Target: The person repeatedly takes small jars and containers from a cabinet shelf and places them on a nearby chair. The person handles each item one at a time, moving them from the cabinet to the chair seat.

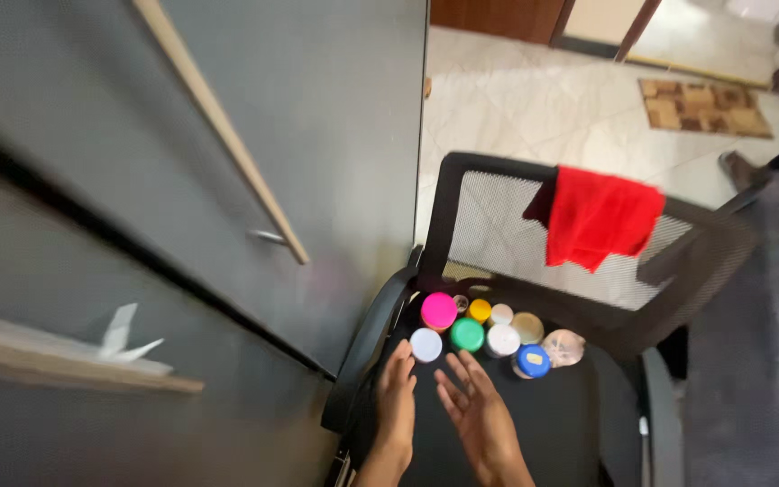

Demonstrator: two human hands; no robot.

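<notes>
Both my hands hover over the seat of a black mesh office chair (498, 176). My left hand (396, 401) is flat with fingers pointing at a white-lidded jar (426, 344), almost touching it. My right hand (478, 417) is open, palm up, fingers spread, just below a green-lidded jar (467, 335). Several jars stand clustered at the back of the seat: a pink-lidded one (438, 310), a yellow-lidded one (480, 309), a blue-lidded one (531, 361), and white and clear ones (563, 347). Neither hand holds anything.
A red cloth (599, 219) hangs over the chair's mesh backrest. A tall grey cabinet door (317, 135) with a long wooden handle (227, 135) stands at left, close to the chair's armrest (367, 347). A patterned mat (703, 107) lies on the pale tiled floor behind.
</notes>
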